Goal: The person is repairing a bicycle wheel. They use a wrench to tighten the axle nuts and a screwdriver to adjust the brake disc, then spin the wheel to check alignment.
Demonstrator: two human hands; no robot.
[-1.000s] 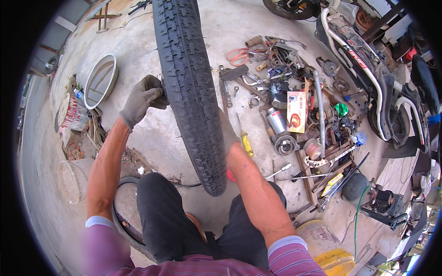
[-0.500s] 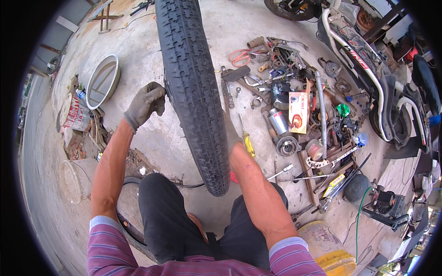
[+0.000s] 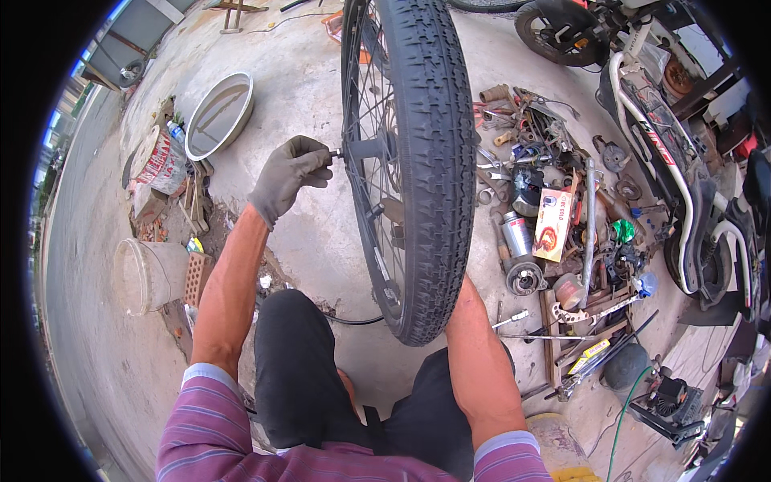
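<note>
- Pinching the axle end [image 3: 336, 153] of a spoked wheel [image 3: 422, 173] between the thumb and fingertips of the gloved left hand [image 3: 293, 177].
- Meeting that axle end right at the fingertips, at two o'clock from the middle of the hand, with the other fingers curled in toward the palm.
- Facing the wheel's treaded tyre at three o'clock from those fingers, well past the axle end and untouched by them.
- Keeping the wheel nearly upright, top at twelve o'clock, bottom at six, near the gap between the dark-trousered knees [image 3: 293, 345].
- Extending the right forearm [image 3: 486, 361] from five o'clock up behind the tyre; cannot see the right hand there, nor tell the state of its fingers.
- Showing, around four o'clock from the wheel, a silver canister [image 3: 516, 234] and a red-and-white box [image 3: 553, 221] among jumbled tools [image 3: 522, 153].
- Showing, at ten o'clock from the left hand, a pale basin [image 3: 243, 124]; at eight, a whitish bucket [image 3: 165, 273] just beside a hollow brick [image 3: 198, 279].
</note>
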